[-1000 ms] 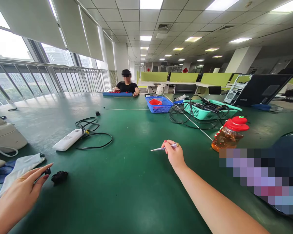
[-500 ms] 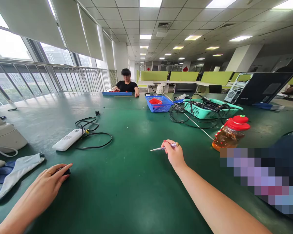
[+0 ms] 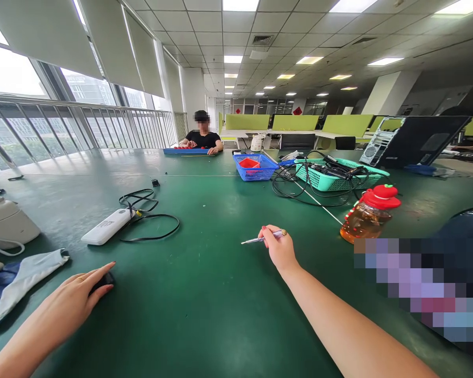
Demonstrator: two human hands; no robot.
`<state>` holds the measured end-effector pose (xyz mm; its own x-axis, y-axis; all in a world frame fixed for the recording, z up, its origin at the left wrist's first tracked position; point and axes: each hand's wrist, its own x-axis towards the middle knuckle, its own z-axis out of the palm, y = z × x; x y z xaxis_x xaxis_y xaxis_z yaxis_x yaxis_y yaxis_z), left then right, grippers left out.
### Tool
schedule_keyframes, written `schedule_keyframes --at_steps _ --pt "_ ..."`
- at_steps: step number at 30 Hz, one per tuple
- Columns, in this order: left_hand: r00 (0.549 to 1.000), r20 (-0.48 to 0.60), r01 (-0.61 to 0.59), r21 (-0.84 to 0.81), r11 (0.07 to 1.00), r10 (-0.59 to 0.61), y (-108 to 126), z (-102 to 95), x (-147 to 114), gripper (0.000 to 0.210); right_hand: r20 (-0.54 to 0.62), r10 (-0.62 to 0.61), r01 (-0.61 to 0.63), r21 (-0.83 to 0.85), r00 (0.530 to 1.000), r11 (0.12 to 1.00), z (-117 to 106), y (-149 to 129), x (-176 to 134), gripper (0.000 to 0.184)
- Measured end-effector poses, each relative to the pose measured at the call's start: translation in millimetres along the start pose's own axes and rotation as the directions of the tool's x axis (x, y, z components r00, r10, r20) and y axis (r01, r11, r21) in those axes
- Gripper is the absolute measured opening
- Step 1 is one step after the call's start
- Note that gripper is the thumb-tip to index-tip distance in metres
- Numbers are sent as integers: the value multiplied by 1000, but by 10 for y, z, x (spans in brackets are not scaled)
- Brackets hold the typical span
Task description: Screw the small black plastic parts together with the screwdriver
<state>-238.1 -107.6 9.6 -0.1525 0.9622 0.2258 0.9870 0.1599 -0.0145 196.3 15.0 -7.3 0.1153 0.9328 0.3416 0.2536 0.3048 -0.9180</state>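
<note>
My left hand (image 3: 73, 296) is closed around a small black object (image 3: 103, 281) on the green table (image 3: 205, 320). The thumb lies on its near side and the fingers over its top; most of it is hidden. In my right hand (image 3: 280, 251) is a slim screwdriver (image 3: 278, 234) with a clear handle and a brass-coloured end. Its thin metal shaft points left, just above or on the tabletop; I cannot tell which.
Left: a white power strip (image 3: 108, 227) with black cable, a cloth (image 3: 29, 275) and a beige device (image 3: 8, 223). Right: a red-lidded bottle (image 3: 368, 215), a green basket (image 3: 331, 181) of cables and a blue basket (image 3: 257, 170). A person (image 3: 202, 137) sits at the far end behind a blue tray (image 3: 189, 151).
My left thumb has moved away from the fingers, showing more of the black object. My right hand keeps its hold on the screwdriver. The far person's hands have shifted.
</note>
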Motion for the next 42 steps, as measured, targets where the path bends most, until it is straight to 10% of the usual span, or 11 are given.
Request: schedule_keyframes --at_steps 8,16,22,31,42 --pt "997 70 51 -164 985 -40 101 -173 49 37 19 -28 28 -11 999 1000 11 -16 -10 39" --pt "865 36 -460 -341 820 500 1643 -372 551 38 182 -191 215 -123 965 969 36 -102 -63 27" --pt "846 -20 -497 -389 776 533 2445 62 1024 44 299 -391 476 -307 870 824 24 6 6 13" --pt "922 -54 -333 -615 715 383 2335 435 1174 63 274 -470 541 -335 839 772 27 -155 -90 23" --pt "870 -26 -405 -605 685 492 2403 458 1128 34 443 -488 630 -266 752 729 68 -220 -179 23"
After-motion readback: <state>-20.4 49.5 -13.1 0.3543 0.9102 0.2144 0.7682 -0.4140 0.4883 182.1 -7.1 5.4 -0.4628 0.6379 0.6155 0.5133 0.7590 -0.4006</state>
